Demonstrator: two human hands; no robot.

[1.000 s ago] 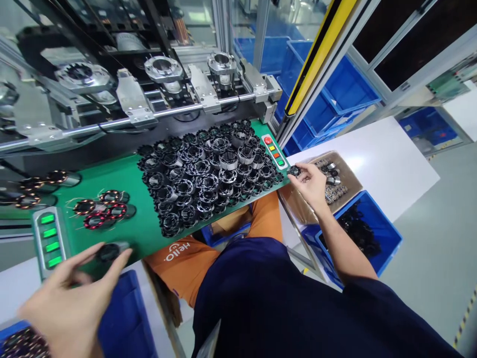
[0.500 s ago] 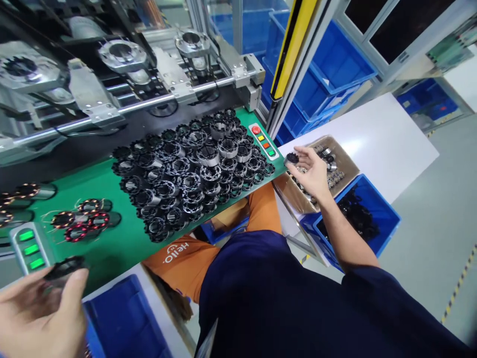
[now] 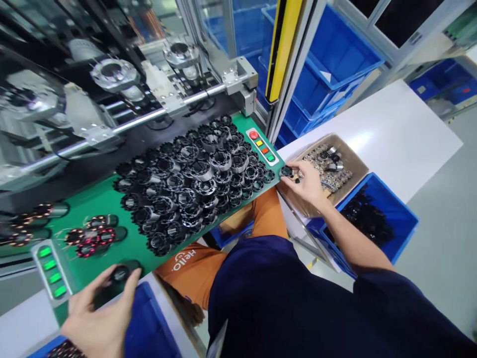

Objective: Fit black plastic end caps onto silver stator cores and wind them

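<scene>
At the lower left, my left hand (image 3: 99,313) has its thumb and fingers around a dark stator core (image 3: 121,274), near the front edge of the green work surface (image 3: 80,196). Its lower part is hidden by my fingers. At the green surface's right corner, my right hand (image 3: 307,184) pinches a small black stator core (image 3: 286,172). Between the hands, many black-and-silver stator cores (image 3: 186,196) stand in packed rows, some stacked on others. Several copper-wound stators (image 3: 99,236) lie left of them.
Behind the surface stands a machine with round metal fixtures (image 3: 114,72). A button panel (image 3: 262,146) lies at right, another with green lights (image 3: 52,271) at left. A cardboard box (image 3: 359,166) of metal cores and a blue bin (image 3: 408,219) of black parts stand right.
My left hand has moved right and up with its stator core, in over the green surface's edge. My right hand has brought its core slightly left and down, against the surface's corner. The view has shifted.
</scene>
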